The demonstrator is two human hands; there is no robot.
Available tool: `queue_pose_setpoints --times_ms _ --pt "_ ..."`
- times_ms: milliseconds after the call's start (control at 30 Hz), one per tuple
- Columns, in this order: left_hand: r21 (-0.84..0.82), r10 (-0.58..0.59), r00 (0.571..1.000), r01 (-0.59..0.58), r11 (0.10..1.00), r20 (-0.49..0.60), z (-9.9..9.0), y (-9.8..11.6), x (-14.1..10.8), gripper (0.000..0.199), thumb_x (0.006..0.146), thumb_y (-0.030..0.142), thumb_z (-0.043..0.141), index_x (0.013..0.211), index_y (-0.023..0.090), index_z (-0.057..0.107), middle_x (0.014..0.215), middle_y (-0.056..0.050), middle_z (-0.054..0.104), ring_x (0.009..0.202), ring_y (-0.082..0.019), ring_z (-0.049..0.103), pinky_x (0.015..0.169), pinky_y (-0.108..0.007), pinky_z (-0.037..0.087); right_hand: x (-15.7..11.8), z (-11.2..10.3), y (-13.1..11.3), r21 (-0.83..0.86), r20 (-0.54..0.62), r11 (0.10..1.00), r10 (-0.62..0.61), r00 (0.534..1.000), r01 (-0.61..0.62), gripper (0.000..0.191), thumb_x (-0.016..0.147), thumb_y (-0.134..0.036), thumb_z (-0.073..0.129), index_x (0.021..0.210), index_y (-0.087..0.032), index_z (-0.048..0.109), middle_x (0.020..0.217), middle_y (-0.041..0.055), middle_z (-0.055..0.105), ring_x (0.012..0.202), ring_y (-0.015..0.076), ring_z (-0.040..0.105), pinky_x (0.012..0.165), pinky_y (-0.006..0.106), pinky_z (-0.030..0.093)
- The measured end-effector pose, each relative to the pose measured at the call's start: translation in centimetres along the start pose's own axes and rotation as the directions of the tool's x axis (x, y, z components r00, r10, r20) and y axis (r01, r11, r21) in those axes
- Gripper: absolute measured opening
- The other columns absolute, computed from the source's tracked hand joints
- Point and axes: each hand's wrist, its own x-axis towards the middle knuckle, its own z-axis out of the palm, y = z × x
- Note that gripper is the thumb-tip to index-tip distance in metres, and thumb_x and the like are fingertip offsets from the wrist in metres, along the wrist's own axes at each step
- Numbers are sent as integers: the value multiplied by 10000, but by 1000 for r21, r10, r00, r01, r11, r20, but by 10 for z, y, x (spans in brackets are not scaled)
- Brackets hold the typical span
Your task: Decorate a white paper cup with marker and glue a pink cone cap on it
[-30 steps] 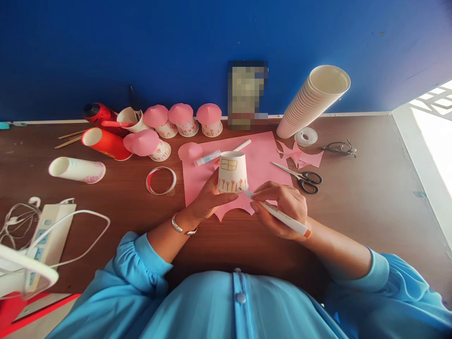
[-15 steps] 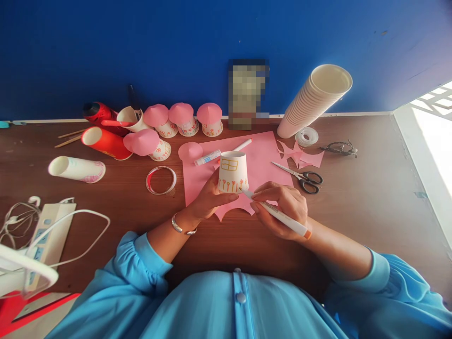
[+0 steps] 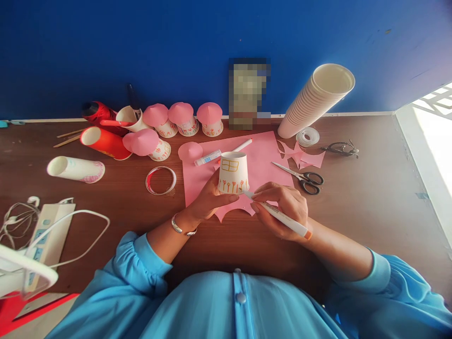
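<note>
My left hand [image 3: 212, 195] is closed around a white paper cup [image 3: 233, 174], held upside down. A yellow window is drawn on its side, and red and orange flowers run along the rim. Between the fingers of my right hand [image 3: 284, 207] is a white marker [image 3: 282, 217] with an orange end, its tip at the cup's lower right edge. Beneath both hands lies a sheet of pink paper [image 3: 197, 183] with scalloped cut-outs. A glue stick [image 3: 207, 157], another marker [image 3: 243, 144] and a pink paper cone [image 3: 190, 150] rest on or at the sheet.
Scissors [image 3: 300, 178], pink scraps [image 3: 303, 157] and a white tape roll [image 3: 308, 136] lie to the right. Behind them leans a tall stack of cups [image 3: 314, 101]. Cups with pink cone roofs [image 3: 181, 115] stand at back left, near a tape ring [image 3: 161, 181] and power strip [image 3: 52, 235].
Almost nothing differs. The marker tip stays at the cup's lower edge, and both hands keep their hold. The view shifts very slightly.
</note>
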Motion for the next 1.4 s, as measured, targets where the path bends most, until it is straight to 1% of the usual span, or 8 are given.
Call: queue_pose_setpoints --times_ms 233,467,733,967,1100,1200,1300,1400 --pt "-8 11 1000 -11 1000 -20 2 1 0 564 704 343 978 1187 236 706 1110 -52 739 1048 -246 678 953 -401 536 0 0 0 13 -5 1000 -17 1000 17 135 959 -120 670 1015 -228 610 710 2 703 603 163 699 535 266 530" --pt "10 12 999 -11 1000 -30 2 1 0 581 700 356 979 1203 241 712 1086 -53 741 1030 -253 685 956 -415 543 1 -1 0 0 3 1000 7 1000 -7 150 934 -103 667 1006 -230 629 721 -4 718 596 166 712 545 267 548" --pt "-30 -1 1000 1 1000 -17 3 1 0 599 704 335 982 1227 254 702 1093 -43 739 1025 -236 681 947 -401 549 1 0 0 12 5 1000 7 1000 -7 143 939 -98 677 995 -221 630 725 3 723 597 161 705 551 256 531" --pt "0 3 999 -3 1000 -44 2 1 0 575 689 365 991 1174 238 709 1070 -48 741 1031 -247 683 960 -410 543 2 -1 -2 -16 31 1000 5 1000 -5 132 939 -118 669 988 -233 626 724 -7 729 592 156 705 544 249 528" --pt "-7 9 999 -10 1000 -32 3 2 0 550 704 377 982 1159 237 707 1040 -41 739 993 -237 684 929 -400 548 2 0 -3 -9 35 1000 -4 999 5 130 957 -123 650 991 -242 610 672 -35 688 578 152 705 542 245 524" --pt "-2 24 999 -24 1000 -26 4 4 0 537 708 386 983 1146 235 712 1018 -34 731 966 -216 675 901 -375 551 1 1 -3 -10 38 1000 -10 999 10 120 969 -132 643 994 -241 600 677 -33 689 575 147 700 541 241 518" --pt "0 21 1000 -21 1000 -20 5 4 0 543 710 391 983 1153 235 712 1014 -32 735 961 -214 678 905 -376 554 2 0 -3 -6 19 1000 -23 1000 23 119 968 -129 646 996 -235 599 680 -23 689 578 155 700 535 250 519" --pt "-19 12 1000 -12 1000 -21 4 3 0 574 700 366 987 1187 244 708 1068 -41 751 1007 -235 694 948 -403 556 2 -2 -2 -1 -3 1000 -29 1000 29 138 951 -111 656 999 -230 607 702 -7 702 586 163 707 528 261 528"
